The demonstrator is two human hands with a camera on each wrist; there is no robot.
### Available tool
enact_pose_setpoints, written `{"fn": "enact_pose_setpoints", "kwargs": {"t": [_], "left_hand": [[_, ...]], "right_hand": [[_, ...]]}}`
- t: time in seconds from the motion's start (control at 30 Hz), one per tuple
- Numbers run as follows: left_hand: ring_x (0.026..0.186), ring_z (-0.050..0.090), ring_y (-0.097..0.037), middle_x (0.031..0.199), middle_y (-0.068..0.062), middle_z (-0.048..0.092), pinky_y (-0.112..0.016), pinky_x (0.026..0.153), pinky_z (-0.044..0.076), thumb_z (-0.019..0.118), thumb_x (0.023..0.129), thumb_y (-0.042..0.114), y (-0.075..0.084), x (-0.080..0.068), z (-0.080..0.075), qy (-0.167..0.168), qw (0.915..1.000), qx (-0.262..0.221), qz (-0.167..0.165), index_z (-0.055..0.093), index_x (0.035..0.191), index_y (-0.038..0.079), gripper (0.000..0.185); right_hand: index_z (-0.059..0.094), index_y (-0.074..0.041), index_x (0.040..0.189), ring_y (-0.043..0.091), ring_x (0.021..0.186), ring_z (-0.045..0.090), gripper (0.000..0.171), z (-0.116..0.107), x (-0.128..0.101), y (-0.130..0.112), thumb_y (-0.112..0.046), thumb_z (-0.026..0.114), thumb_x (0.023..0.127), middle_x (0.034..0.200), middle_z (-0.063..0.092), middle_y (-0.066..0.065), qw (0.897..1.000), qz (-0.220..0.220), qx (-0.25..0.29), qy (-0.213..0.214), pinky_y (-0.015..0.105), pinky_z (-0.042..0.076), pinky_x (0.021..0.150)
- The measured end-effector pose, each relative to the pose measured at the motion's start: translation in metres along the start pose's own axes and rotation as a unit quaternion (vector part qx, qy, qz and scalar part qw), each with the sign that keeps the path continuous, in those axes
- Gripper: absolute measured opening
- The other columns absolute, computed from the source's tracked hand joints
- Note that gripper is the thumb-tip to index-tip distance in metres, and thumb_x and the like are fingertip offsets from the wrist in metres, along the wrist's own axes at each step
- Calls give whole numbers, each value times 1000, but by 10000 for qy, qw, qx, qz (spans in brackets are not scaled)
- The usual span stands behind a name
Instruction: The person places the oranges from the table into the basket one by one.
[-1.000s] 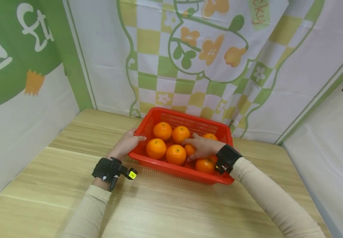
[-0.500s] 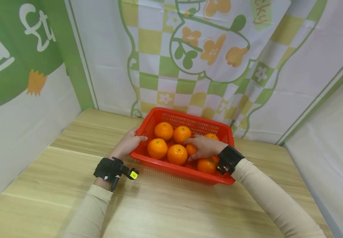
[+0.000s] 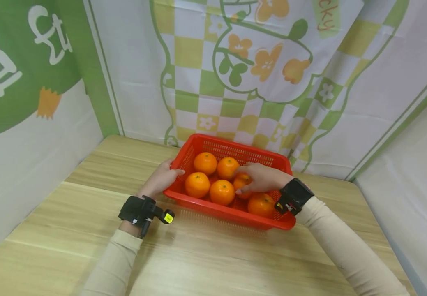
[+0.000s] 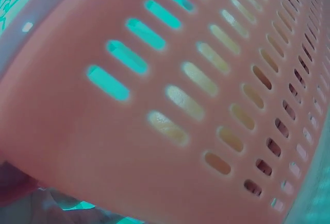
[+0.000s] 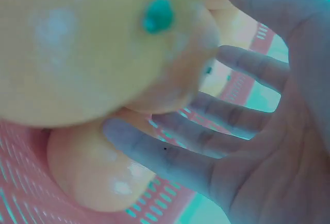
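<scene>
A red plastic basket (image 3: 213, 209) with slotted walls holds several oranges. On its left rim, my left hand (image 3: 160, 177) grips with the thumb over the edge; in the left wrist view the pierced basket wall (image 4: 77, 131) fills the picture and the fingers are mostly hidden. My right hand (image 3: 260, 176) reaches into the right half, over a middle orange (image 3: 243, 181). Seen from the right wrist, the fingers of this right hand (image 5: 263, 157) are spread and fairly straight, the palm is bare, and the fingertips are right beside an orange (image 5: 175, 80).
A front-right orange (image 3: 261, 205) sits beneath the right wrist. Other oranges, such as the front-left one (image 3: 197, 185), stand in the basket's left half. The wooden table (image 3: 206, 259) extends toward me. A printed cloth (image 3: 187, 53) hangs close behind the basket.
My right hand has shifted slightly up and right, exposing more of the middle orange and covering the one at the back right. The left hand keeps its grip on the rim.
</scene>
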State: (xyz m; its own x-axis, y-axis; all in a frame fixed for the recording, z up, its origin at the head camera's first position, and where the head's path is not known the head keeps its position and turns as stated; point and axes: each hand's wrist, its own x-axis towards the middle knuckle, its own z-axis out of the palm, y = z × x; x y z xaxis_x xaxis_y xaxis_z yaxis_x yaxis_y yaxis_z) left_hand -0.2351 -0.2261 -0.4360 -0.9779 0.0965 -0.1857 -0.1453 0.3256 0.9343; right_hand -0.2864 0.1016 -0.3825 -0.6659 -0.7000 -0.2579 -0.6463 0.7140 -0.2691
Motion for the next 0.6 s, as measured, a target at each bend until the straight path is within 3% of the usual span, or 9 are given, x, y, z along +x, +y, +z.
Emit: {"fn": "enact_pose_setpoints", "kwargs": {"t": [0.2,0.3,0.47,0.6], "left_hand": [[125,63,-41,147,-25,53,-55,105,57,52,106,22,8,3,2,374,9992,108,108,37,154,1,55],[132,58,-43,152,-25,49,-57,110,54,53,107,25,11,0,-4,601,9981,128,99,33,158,4,58],[142,50,-46,158,-25,47,-62,115,47,50,109,35,17,-13,-34,1234,9885,641,593,33,161,7,61],[148,41,-51,163,-29,40,-68,118,40,48,110,42,22,-23,-70,1197,9719,1702,1102,27,164,7,68]], "right_hand": [[57,-12,148,38,144,51,65,-17,-16,-1,-47,74,95,149,61,16,9994,244,-88,235,56,43,120],[52,-10,152,40,148,47,73,-23,-27,0,-49,74,95,155,55,18,9983,382,-57,428,57,42,121],[45,-5,156,44,141,53,79,-42,-47,5,-46,75,96,156,51,25,9934,418,-14,1069,59,47,115],[49,-5,152,42,129,61,72,-62,-66,13,-39,77,95,148,56,25,9813,474,65,1864,57,55,103]]}}
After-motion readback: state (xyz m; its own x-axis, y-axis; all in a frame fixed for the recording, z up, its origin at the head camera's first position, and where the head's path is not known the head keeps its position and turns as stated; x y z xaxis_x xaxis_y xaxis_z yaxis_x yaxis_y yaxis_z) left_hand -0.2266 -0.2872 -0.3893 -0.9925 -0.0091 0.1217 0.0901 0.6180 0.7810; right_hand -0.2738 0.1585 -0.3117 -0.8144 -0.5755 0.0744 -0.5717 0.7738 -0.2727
